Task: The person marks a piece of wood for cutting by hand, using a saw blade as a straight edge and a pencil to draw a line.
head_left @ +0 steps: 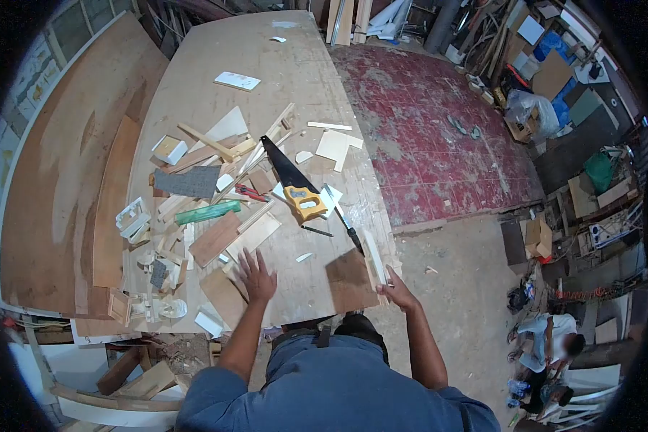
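Observation:
My left hand (258,278) is spread flat over the near part of the worktable, beside a pale wood board (253,234) and a brown board (216,237). My right hand (399,291) grips the near end of a narrow white-faced wood strip (374,255) at the table's right edge. A handsaw (295,183) with a yellow handle lies mid-table, its dark blade pointing away. To the right of its handle is a thin dark tool (349,229), partly hidden by a white piece. A brown square panel (349,281) rests just left of the held strip.
Wood offcuts, red-handled pliers (252,193), a green piece (207,212) and a grey abrasive-looking sheet (187,181) crowd the table's left half. A large plywood sheet (57,173) leans at left. Two people (551,345) sit at lower right, near stacked scrap.

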`<action>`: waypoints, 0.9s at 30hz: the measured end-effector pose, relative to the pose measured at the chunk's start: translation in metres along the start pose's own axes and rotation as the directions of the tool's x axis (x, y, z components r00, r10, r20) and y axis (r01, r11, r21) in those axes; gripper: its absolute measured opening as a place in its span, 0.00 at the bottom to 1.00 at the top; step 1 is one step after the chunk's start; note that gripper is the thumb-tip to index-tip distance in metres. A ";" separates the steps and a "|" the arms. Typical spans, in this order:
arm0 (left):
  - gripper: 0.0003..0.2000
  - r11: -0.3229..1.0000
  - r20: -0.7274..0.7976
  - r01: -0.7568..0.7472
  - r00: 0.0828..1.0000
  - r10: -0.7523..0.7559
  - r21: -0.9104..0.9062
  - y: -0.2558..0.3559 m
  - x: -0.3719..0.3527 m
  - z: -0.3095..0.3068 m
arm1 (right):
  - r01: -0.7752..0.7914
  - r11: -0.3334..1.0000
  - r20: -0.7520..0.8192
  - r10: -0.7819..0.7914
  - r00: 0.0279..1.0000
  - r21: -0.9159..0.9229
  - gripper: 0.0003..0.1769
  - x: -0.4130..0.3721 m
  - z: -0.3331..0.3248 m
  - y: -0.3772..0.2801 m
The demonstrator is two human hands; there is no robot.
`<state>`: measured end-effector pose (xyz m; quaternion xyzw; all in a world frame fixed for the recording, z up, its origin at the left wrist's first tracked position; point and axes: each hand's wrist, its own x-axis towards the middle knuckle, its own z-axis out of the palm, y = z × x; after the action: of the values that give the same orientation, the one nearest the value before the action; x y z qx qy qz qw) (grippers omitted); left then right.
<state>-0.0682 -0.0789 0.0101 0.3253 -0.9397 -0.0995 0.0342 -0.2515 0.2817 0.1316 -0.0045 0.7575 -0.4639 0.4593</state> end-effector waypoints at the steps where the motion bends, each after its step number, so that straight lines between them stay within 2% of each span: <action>1: 0.48 1.000 -0.002 0.004 1.000 -0.004 0.004 -0.006 -0.016 0.006 | 0.001 1.000 0.053 0.001 0.999 -0.028 0.59 0.000 0.001 -0.003; 2: 0.48 0.997 -0.034 0.058 0.998 -0.060 -0.056 -0.012 -0.033 0.015 | 0.003 1.000 0.057 -0.002 0.998 -0.027 0.59 0.009 -0.001 0.010; 3: 0.48 0.987 -0.064 0.110 0.991 -0.118 -0.117 -0.016 -0.045 0.019 | 0.180 0.950 0.031 -0.178 0.984 -0.256 0.62 0.028 -0.006 0.039; 4: 0.48 0.987 -0.067 0.112 0.991 -0.120 -0.112 -0.014 -0.055 0.014 | 0.330 0.818 0.046 -0.350 0.935 -0.471 0.65 0.039 -0.006 0.056; 5: 0.48 0.966 0.045 0.244 0.969 -0.241 -0.080 -0.010 -0.067 0.006 | 0.334 0.818 0.052 -0.352 0.935 -0.467 0.65 0.040 -0.002 0.057; 6: 0.48 0.929 0.151 0.367 0.921 -0.359 -0.033 -0.011 -0.077 0.001 | 0.424 0.646 0.077 -0.493 0.867 -0.635 0.69 0.040 0.004 0.057; 7: 0.48 0.930 0.150 0.368 0.921 -0.360 -0.026 -0.020 -0.085 0.008 | 0.469 0.435 0.128 -0.613 0.780 -0.769 0.72 0.030 0.013 0.046; 8: 0.48 0.955 0.106 0.294 0.951 -0.289 -0.031 -0.029 -0.091 0.016 | 0.467 0.451 0.207 -0.513 0.833 -0.761 0.73 0.024 0.015 0.032; 9: 0.48 0.976 0.058 0.215 0.975 -0.213 -0.036 -0.036 -0.093 0.025 | 0.468 0.453 0.204 -0.517 0.832 -0.759 0.73 0.028 0.021 0.034; 11: 0.48 0.974 0.039 0.228 0.973 -0.227 -0.013 -0.034 -0.088 0.035 | 0.460 0.119 0.382 -0.399 0.834 -0.880 0.77 0.047 0.028 0.040; 12: 0.48 0.969 0.030 0.246 0.969 -0.246 0.013 -0.033 -0.088 0.037 | 0.420 -0.002 0.389 -0.380 0.839 -0.908 0.80 0.054 0.036 0.057; 13: 0.48 0.971 0.024 0.239 0.971 -0.239 0.019 -0.032 -0.089 0.036 | 0.420 0.009 0.395 -0.327 0.859 -0.907 0.82 0.060 0.041 0.061; 15: 0.48 0.968 0.048 0.251 0.967 -0.251 0.020 -0.032 -0.087 0.036 | 0.386 -0.097 0.398 -0.238 0.886 -0.917 0.83 0.066 0.043 0.062; 19: 0.47 0.979 -0.001 0.204 0.979 -0.204 0.011 -0.024 -0.090 0.031 | 0.393 -0.047 0.390 -0.269 0.881 -0.918 0.83 0.065 0.042 0.072; 21: 0.47 0.854 0.106 0.498 0.851 -0.515 0.153 0.001 -0.074 0.028 | 0.388 -0.023 0.375 -0.321 0.870 -0.921 0.82 0.069 0.043 0.075; 22: 0.47 0.859 0.110 0.487 0.856 -0.505 0.158 0.014 -0.064 0.026 | 0.370 -0.003 0.356 -0.279 0.892 -0.929 0.81 0.067 0.045 0.071; 23: 0.47 0.936 0.206 0.351 0.918 -0.340 -0.015 0.028 -0.058 0.025 | 0.368 0.006 0.352 -0.270 0.896 -0.930 0.81 0.065 0.047 0.067; 24: 0.47 0.955 0.272 0.219 0.949 -0.161 -0.201 0.043 -0.059 0.024 | 0.378 0.010 0.361 -0.267 0.893 -0.926 0.81 0.064 0.049 0.063; 25: 0.49 0.974 0.169 -0.056 0.981 0.094 -0.220 0.063 -0.059 0.021 | 0.388 0.010 0.371 -0.271 0.888 -0.922 0.80 0.064 0.052 0.059; 26: 0.54 0.940 0.180 -0.295 0.929 0.325 -0.173 0.084 -0.055 0.001 | 0.398 -0.014 0.385 -0.284 0.878 -0.917 0.81 0.070 0.055 0.062; 27: 0.54 0.940 0.183 -0.297 0.927 0.326 -0.170 0.097 -0.056 0.000 | 0.399 -0.008 0.385 -0.285 0.878 -0.917 0.81 0.074 0.058 0.064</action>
<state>-0.0829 0.0300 0.0299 0.1563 -0.9686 -0.1916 -0.0265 -0.2270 0.2456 0.0271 -0.5136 0.8211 0.0678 0.2394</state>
